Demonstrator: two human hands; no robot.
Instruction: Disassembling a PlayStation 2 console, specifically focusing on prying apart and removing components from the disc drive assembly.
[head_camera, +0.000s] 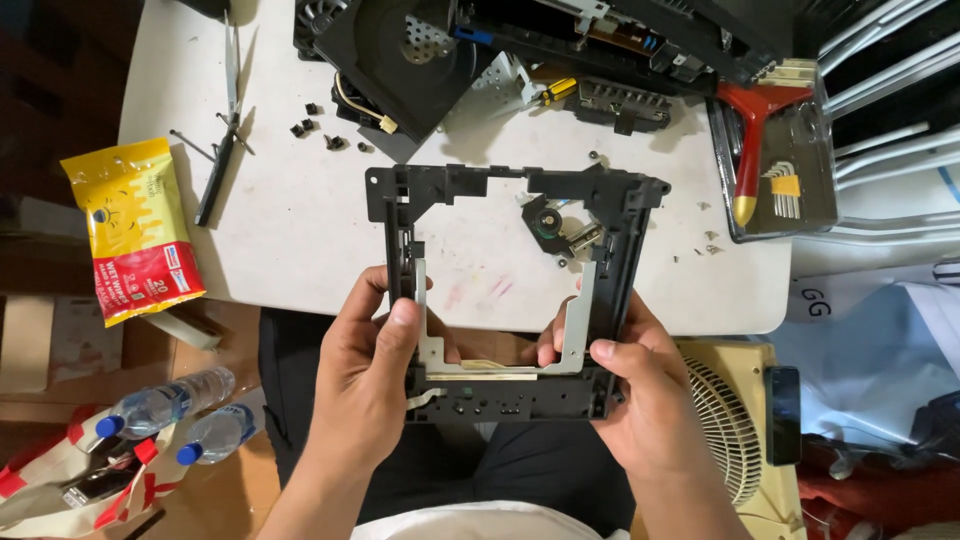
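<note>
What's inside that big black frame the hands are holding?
Inside the black frame sits a grey metal bracket and, near the top right, a small round black part. Through the open middle shows the white table. The left hand and right hand cover the lower corners.

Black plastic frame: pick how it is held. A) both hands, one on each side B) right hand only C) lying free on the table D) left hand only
A: the left hand and right hand each grip one side of the black plastic frame near its lower end.
</note>
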